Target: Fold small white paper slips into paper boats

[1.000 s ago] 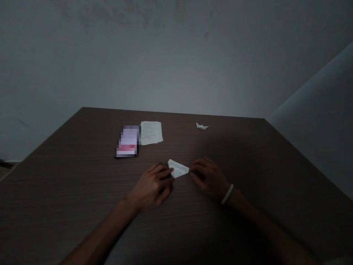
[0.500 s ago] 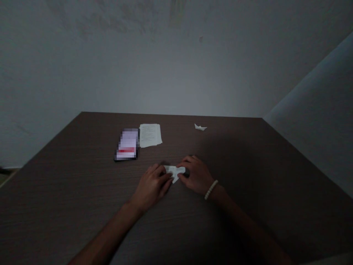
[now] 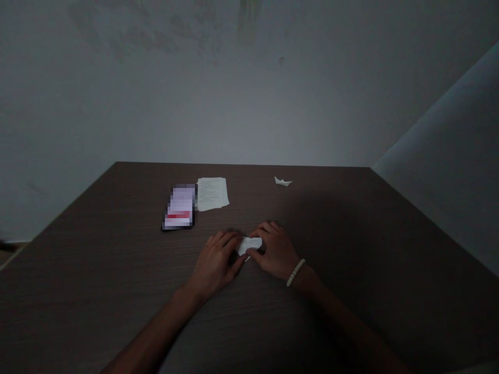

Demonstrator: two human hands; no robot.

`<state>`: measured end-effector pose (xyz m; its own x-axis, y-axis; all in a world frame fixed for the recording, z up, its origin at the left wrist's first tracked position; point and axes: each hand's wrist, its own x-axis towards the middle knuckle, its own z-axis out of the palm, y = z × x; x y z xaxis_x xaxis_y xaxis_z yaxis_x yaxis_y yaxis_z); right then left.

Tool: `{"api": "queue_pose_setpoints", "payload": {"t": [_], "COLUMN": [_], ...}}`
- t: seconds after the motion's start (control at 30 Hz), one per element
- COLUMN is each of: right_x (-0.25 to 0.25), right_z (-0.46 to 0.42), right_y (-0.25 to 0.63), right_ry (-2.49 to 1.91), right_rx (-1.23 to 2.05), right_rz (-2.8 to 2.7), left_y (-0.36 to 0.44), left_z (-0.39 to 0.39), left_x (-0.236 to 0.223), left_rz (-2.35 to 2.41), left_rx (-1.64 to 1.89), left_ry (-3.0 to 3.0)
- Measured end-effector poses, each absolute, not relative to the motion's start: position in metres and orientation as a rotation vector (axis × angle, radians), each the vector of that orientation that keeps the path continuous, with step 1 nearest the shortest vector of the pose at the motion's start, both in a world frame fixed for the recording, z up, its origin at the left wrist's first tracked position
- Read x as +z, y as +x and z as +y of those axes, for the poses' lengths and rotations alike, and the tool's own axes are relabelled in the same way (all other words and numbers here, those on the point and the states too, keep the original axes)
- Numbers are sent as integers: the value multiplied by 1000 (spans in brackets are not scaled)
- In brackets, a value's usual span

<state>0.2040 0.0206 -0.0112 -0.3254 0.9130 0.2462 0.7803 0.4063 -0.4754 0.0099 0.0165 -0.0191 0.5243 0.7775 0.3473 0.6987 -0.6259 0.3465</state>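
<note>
Between my two hands, low over the table, is a small folded piece of printed paper (image 3: 250, 244) with a pointed lower end. My left hand (image 3: 217, 259) grips its left side, thumb below and fingers along the upper edge. On the right side, my right hand (image 3: 277, 249) pinches it with the thumb across its lower part and the forefinger at the top corner. A beaded bracelet circles my right wrist. Fingertips cover parts of the folds, so the exact shape is hard to make out.
A phone (image 3: 180, 206) with a lit, blurred screen lies left of centre on the dark wooden table (image 3: 117, 249). Touching or close beside it is a stack of printed paper sheets (image 3: 212, 193). A small folded paper boat (image 3: 283, 182) sits farther back, right of centre. Behind stands a wall.
My left fingers have shifted to the paper's upper left edge, and my right thumb has moved in across its lower part. Less of the pointed lower end shows. The view has tilted slightly upward.
</note>
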Motion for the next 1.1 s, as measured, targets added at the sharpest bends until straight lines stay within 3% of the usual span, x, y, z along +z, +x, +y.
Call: {"api": "queue_pose_setpoints", "payload": {"t": [1.1], "right_x": [-25], "right_z": [34], "right_y": [204], "right_ry": [-1292], "right_rx": [440], "right_rz": [-2206], "left_y": [9], "left_z": [30], "left_x": [-22], "left_rz": [1286], "left_rx": [753], "left_ry": [2397]}}
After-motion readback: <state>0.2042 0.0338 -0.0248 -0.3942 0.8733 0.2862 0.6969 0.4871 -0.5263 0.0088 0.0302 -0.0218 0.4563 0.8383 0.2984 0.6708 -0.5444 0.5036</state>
